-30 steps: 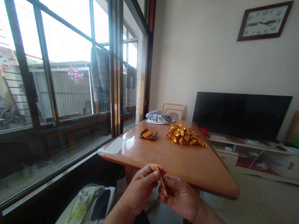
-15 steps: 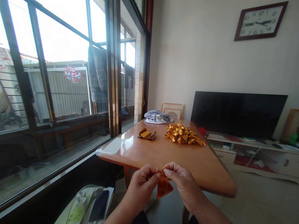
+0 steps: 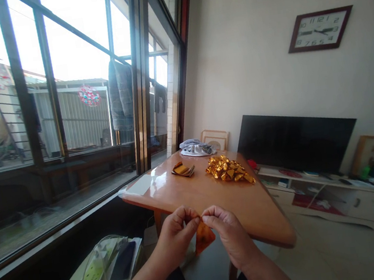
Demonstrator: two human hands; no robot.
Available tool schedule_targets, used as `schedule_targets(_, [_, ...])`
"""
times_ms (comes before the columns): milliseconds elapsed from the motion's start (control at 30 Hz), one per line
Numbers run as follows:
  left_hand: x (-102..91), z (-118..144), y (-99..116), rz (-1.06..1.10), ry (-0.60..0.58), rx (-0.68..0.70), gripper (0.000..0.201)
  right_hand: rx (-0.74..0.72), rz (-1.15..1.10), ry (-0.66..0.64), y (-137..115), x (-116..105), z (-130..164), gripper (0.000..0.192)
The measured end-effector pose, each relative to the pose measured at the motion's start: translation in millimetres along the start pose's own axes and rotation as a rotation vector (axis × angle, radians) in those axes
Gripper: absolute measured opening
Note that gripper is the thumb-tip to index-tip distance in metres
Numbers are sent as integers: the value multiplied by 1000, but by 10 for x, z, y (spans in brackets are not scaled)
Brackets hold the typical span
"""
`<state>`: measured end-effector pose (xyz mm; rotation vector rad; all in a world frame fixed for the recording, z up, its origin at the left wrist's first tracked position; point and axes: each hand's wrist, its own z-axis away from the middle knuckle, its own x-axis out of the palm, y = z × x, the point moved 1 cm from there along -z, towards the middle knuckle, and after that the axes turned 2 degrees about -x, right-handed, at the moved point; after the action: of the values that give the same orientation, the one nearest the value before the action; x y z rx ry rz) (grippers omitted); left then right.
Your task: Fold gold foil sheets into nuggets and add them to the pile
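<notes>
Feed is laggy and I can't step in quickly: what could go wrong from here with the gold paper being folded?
The gold paper is pinched only at its top edge between the left hand and right hand, off the table edge; a slip could drop it to the floor. A pull apart might tear the thin foil. The folded pile lies loose, so a sleeve could scatter it.

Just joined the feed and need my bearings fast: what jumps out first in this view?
Both hands, left hand and right hand, meet low in the middle of the view, pinching a small orange-gold foil paper piece between their fingertips. Beyond them, on the glossy brown wooden table, lies a heap of shiny gold folded foil pieces, with a small stack of flat gold foil sheets to its left.
</notes>
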<state>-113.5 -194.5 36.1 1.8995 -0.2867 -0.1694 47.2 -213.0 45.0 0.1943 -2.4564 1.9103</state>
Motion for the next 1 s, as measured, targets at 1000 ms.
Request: schedule_targets(1000, [30, 1, 19, -43, 43, -67, 18, -431, 778, 129, 32, 17, 55, 4])
